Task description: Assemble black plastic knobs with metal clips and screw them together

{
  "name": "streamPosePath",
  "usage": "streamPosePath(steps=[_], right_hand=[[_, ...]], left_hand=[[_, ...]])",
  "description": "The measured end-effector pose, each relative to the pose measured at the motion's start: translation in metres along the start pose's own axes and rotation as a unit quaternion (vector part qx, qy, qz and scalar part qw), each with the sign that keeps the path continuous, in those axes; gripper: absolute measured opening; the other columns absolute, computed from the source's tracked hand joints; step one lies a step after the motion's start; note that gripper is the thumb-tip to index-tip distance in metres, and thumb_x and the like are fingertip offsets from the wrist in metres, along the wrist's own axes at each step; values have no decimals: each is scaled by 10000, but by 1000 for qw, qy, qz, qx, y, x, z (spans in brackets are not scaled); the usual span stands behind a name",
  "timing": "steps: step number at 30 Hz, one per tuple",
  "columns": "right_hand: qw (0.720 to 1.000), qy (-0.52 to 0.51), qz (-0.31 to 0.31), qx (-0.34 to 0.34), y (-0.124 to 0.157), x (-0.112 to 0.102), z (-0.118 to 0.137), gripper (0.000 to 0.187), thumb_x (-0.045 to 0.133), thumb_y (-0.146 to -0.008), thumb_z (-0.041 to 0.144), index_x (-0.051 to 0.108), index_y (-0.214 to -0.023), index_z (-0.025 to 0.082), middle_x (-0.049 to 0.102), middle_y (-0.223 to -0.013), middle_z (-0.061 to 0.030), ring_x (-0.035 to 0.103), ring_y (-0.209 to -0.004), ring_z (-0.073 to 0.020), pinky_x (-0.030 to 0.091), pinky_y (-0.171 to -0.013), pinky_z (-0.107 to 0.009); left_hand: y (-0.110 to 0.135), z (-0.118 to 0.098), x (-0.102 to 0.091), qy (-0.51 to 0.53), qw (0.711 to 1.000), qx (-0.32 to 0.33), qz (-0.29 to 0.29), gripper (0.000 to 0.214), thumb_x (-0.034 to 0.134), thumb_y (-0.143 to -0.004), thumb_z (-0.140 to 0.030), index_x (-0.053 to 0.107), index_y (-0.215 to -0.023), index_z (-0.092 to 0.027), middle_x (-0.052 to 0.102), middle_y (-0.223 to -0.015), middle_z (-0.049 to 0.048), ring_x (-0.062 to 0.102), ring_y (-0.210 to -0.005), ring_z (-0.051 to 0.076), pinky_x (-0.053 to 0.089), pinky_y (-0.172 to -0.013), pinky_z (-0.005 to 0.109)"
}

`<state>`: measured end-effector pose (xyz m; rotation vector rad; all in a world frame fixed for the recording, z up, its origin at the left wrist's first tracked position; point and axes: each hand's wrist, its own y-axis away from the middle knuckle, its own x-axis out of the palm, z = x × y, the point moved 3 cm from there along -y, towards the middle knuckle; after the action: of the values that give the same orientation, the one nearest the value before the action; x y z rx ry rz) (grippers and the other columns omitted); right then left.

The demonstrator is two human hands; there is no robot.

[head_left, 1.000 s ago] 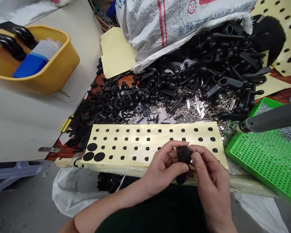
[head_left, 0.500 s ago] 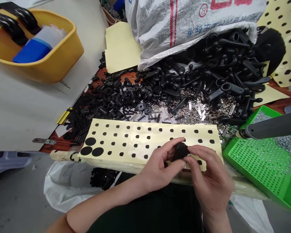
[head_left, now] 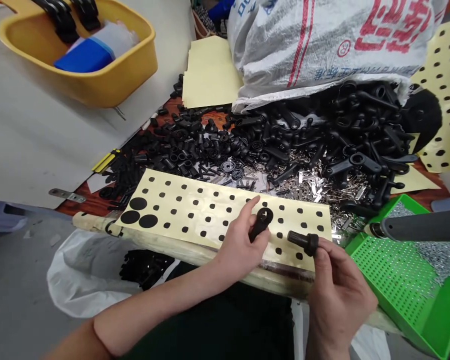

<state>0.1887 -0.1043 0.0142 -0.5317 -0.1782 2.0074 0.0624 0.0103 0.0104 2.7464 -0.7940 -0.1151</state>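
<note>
My left hand [head_left: 238, 247] is wrapped round a black plastic lever [head_left: 261, 222], its ring-shaped end pointing up and the rest partly hidden by my fingers. Between thumb and fingers of my right hand [head_left: 339, 287] is a black ribbed plastic shaft [head_left: 303, 242] with a wider collar, held level with its ribbed end to the left. The two parts are apart. Both hands are over a yellow sheet [head_left: 180, 220] of small black dots, with several bigger black discs at its left end.
Behind the sheet lie heaped black plastic parts [head_left: 210, 145] and small metal clips [head_left: 318, 182]. A white woven sack [head_left: 270, 55] spills black levers. On the right, a grey cylindrical tool [head_left: 423, 225] reaches over a green perforated tray [head_left: 393, 265] holding screws. A yellow bin [head_left: 127, 85] hangs upper left.
My hands have moved apart. Earlier they met around a black part; now the lever is in my left hand and the ribbed shaft in my right. The camera view has shifted slightly.
</note>
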Motion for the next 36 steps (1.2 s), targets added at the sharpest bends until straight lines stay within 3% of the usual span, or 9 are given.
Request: streamPosePath(steps=[3, 10, 14, 20, 23, 28, 30, 33, 36], right_hand=[[991, -75, 3, 109, -1, 0, -9, 156, 711, -800, 312, 718, -887, 183, 732, -844, -37, 681, -828, -183, 541, -777, -335], [988, -105, 32, 108, 2, 6, -6, 156, 711, -798, 295, 719, -910, 188, 728, -894, -37, 673, -868, -172, 534, -824, -336], [990, -109, 67, 53, 0, 3, -2, 145, 672, -828, 258, 714, -956, 201, 722, -959, -51, 672, -928, -180, 543, -839, -339], [974, -96, 206, -13, -11, -1, 5, 320, 733, -764, 198, 704, -1080, 243, 722, -1042, -64, 688, -964, -209, 579, -812, -344], [970, -90, 225, -26, -12, -1, 7, 294, 732, -770, 185, 700, -1057, 243, 710, -984, -58, 687, -914, -204, 585, -751, -332], [955, -38, 226, -191, -9, -2, 12, 460, 735, -740, 77, 662, -1155, 262, 700, -1018, -58, 657, -974, -219, 554, -819, -370], [948, -28, 237, -211, -9, -3, 12, 505, 734, -732, 55, 654, -1182, 269, 705, -1045, -61, 665, -975, -229, 556, -821, -383], [958, -39, 230, -166, -11, -4, 10, 467, 748, -730, 92, 676, -1155, 270, 721, -1045, -57, 675, -975, -229, 570, -829, -378], [970, -83, 227, -26, -12, -3, 6, 325, 773, -727, 179, 722, -1038, 261, 749, -955, -39, 707, -870, -200, 596, -747, -317]], left_hand=[[-1, -9, 2, 155, 982, -78, 74, 409, 700, -766, -305, 578, -1112, -125, 441, -612, -81, 395, -469, 51, 323, -470, 199], [3, -23, 13, 203, 962, -94, 155, 268, 769, -678, -281, 596, -816, -131, 528, -597, -55, 492, -460, 49, 357, -445, 171], [5, -22, 16, 197, 967, -88, 136, 220, 711, -698, -237, 508, -709, -156, 538, -572, -49, 535, -467, 65, 320, -414, 156], [9, -23, 16, 198, 968, -82, 130, 207, 698, -675, -193, 504, -739, -157, 586, -667, -38, 552, -473, 59, 394, -446, 174], [10, -23, 15, 190, 970, -74, 131, 204, 682, -679, -181, 485, -731, -161, 572, -639, -45, 519, -443, 45, 391, -428, 167], [7, -17, 13, 176, 963, -80, 186, 167, 634, -746, -247, 488, -745, -164, 500, -491, -60, 418, -380, 49, 306, -355, 158], [7, -16, 12, 167, 963, -74, 196, 164, 621, -762, -255, 481, -753, -169, 493, -504, -60, 410, -393, 52, 311, -369, 166], [9, -20, 10, 123, 978, -24, 165, 163, 625, -757, -215, 468, -750, -172, 511, -628, -41, 465, -498, 65, 371, -459, 187], [13, -25, 8, 8, 988, 73, 135, 146, 603, -795, -213, 483, -725, -169, 492, -667, -29, 453, -590, 87, 371, -531, 214]])
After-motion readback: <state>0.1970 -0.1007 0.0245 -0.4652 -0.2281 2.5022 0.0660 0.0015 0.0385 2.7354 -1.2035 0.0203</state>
